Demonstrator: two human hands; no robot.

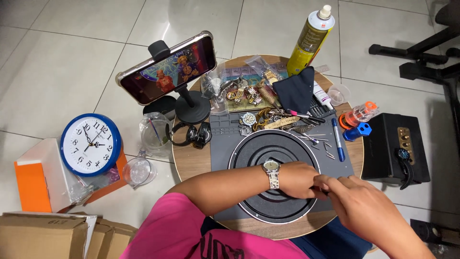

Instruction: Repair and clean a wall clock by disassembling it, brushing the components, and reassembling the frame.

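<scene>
My left hand [298, 180], with a silver wristwatch [271, 169] on its wrist, rests over the right part of a round black disc [268, 144] on a grey work mat [223, 144]. My right hand [364, 206] meets it from the lower right. The fingertips of both hands pinch together on a small dark object [326, 193], mostly hidden by the fingers, so I cannot tell what it is.
On the round wooden table [191, 165] lie a heap of watches and bands [247, 96], a dark cloth [297, 91], a blue pen [339, 141] and a phone on a stand [167, 69]. A spray can [309, 41], black speaker box [395, 146], blue wall clock [91, 144] and cardboard boxes [43, 237] surround it.
</scene>
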